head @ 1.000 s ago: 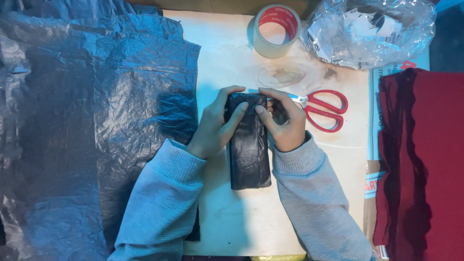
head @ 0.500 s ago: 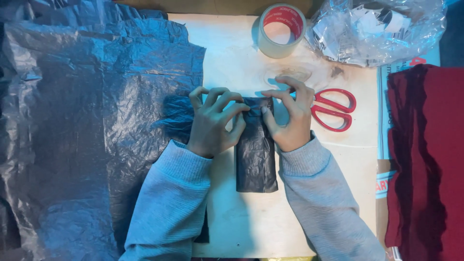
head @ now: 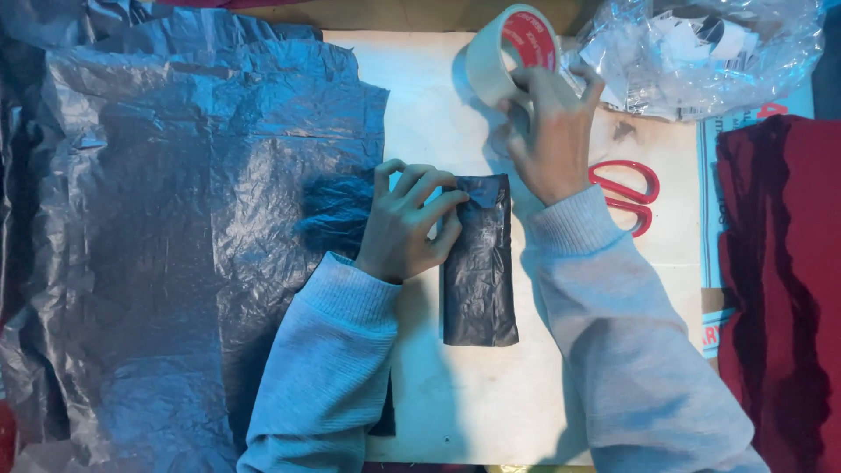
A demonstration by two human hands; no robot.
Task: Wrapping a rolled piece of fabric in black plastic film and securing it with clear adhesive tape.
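A small packet wrapped in dark plastic (head: 480, 271) lies upright on the white board (head: 420, 96). My left hand (head: 410, 223) presses on its folded top-left corner, fingers curled over the edge. My right hand (head: 550, 131) is above the packet and grips a roll of pale tape with a red core (head: 510, 48), lifted and tilted off the board. Both arms wear light grey sleeves.
A large crinkled dark plastic sheet (head: 175, 228) covers the left side. Red-handled scissors (head: 632, 197) lie right of my right wrist. A clear plastic bag with paper scraps (head: 701, 52) sits top right. Dark red cloth (head: 780, 280) fills the right edge.
My right hand left the packet's top, reached up and picked up the tape roll. My left hand stayed holding the folded top down.
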